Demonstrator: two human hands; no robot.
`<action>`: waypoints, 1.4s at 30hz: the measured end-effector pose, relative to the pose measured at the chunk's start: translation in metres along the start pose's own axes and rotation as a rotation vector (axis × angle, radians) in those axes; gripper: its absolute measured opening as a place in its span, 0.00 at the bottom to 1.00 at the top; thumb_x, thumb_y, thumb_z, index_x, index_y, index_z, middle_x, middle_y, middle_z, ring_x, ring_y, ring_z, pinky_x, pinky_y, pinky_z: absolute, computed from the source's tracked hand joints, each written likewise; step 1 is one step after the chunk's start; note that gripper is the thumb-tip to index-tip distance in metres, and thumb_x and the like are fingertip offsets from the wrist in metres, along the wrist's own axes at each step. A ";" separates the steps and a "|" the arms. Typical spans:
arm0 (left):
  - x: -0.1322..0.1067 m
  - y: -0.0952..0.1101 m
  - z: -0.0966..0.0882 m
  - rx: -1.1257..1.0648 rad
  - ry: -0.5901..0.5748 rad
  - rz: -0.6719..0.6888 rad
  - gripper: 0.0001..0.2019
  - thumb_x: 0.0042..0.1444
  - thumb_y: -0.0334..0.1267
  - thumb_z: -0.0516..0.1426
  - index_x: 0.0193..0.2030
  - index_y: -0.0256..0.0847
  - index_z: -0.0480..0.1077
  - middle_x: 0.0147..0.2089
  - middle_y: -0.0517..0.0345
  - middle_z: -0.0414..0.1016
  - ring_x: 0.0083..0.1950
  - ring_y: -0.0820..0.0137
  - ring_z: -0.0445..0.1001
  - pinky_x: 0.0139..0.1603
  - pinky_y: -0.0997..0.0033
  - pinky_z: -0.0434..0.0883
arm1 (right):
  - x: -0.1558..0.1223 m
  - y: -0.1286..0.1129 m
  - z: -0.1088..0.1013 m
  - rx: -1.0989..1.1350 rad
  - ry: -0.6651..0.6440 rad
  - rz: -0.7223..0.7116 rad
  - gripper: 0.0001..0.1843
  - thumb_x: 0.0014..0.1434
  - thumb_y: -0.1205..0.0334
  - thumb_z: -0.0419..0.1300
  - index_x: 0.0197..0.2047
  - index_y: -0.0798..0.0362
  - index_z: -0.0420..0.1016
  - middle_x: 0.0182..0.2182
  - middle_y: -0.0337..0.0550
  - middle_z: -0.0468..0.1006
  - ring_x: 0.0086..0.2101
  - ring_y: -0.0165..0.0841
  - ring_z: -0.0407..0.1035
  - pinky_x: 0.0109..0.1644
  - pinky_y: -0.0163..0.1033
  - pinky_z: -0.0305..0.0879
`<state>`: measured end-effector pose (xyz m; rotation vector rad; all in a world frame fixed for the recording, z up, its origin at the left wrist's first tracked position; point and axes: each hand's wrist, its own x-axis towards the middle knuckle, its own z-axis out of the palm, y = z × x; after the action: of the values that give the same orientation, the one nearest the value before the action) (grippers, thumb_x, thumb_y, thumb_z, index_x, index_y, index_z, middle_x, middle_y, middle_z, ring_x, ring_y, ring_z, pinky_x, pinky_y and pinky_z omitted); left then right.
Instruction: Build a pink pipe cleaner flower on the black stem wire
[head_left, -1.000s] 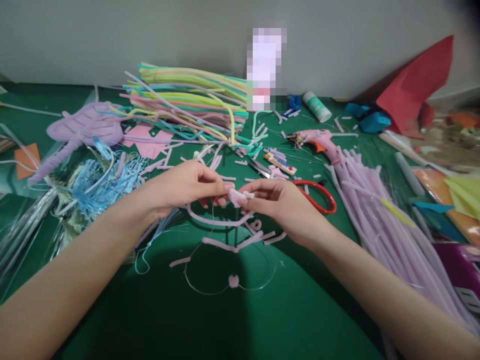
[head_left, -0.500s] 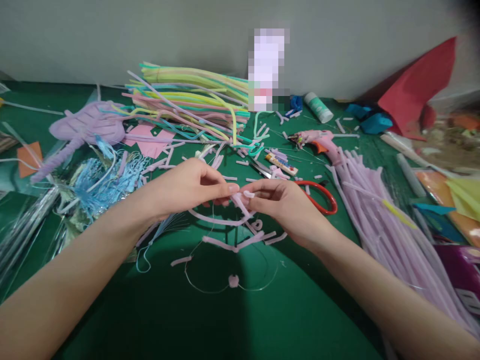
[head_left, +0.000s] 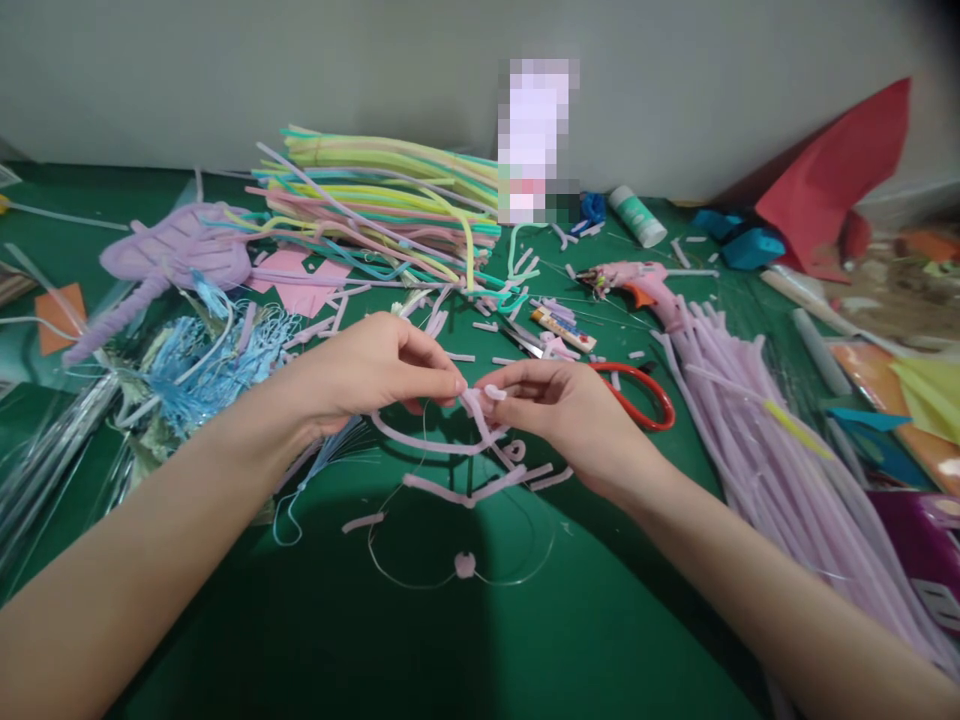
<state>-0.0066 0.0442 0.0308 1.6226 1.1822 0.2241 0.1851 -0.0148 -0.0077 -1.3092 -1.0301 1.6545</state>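
Note:
Pale purple pipe cleaner (head_left: 478,415) is bent between my two hands in the middle of the view, above the green table. My left hand (head_left: 390,370) pinches it with thumb and fingertips. From the other side my right hand (head_left: 547,400) grips it near a short curled end, its fingers folded. A curved purple length (head_left: 427,442) hangs below the left fingers. Under the hands is a thin wire loop (head_left: 409,583), which carries a small pink piece (head_left: 465,565). Purple pipe cleaner pieces (head_left: 442,490) form a shallow V within it. The exact joins between the fingers are hidden.
Red-handled scissors (head_left: 660,400) lie just beyond my right hand, near a pink glue gun (head_left: 634,278). Purple pipe cleaners (head_left: 742,420) are bundled at right, multicoloured ones (head_left: 375,200) at the back. Blue tassels (head_left: 202,350) and a purple wrapped shape (head_left: 187,245) lie left.
My left fingertips have shifted slightly left, widening the gap to the right hand and showing more of the pipe cleaner. My right hand has hardly moved.

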 end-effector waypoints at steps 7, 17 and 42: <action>0.000 0.001 0.000 0.025 0.007 0.000 0.08 0.50 0.43 0.63 0.28 0.41 0.79 0.28 0.60 0.80 0.30 0.71 0.76 0.30 0.74 0.73 | 0.000 0.000 -0.001 0.015 0.016 -0.004 0.12 0.40 0.61 0.75 0.30 0.53 0.81 0.27 0.38 0.82 0.27 0.27 0.74 0.34 0.32 0.71; 0.003 0.000 -0.001 -0.059 -0.073 -0.065 0.07 0.48 0.41 0.65 0.25 0.40 0.78 0.25 0.62 0.77 0.28 0.74 0.72 0.29 0.78 0.70 | 0.001 0.000 0.001 -0.023 0.009 -0.006 0.15 0.39 0.59 0.76 0.31 0.53 0.81 0.28 0.39 0.82 0.29 0.29 0.73 0.36 0.35 0.69; -0.001 -0.006 -0.009 0.138 -0.250 0.145 0.12 0.59 0.48 0.58 0.40 0.43 0.75 0.36 0.61 0.81 0.38 0.69 0.79 0.38 0.76 0.72 | 0.000 0.007 -0.019 0.192 -0.372 0.138 0.14 0.56 0.59 0.69 0.45 0.54 0.80 0.39 0.46 0.85 0.41 0.30 0.79 0.47 0.32 0.73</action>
<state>-0.0157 0.0487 0.0300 1.8012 0.9066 0.0291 0.2030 -0.0153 -0.0165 -0.9865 -0.9759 2.1008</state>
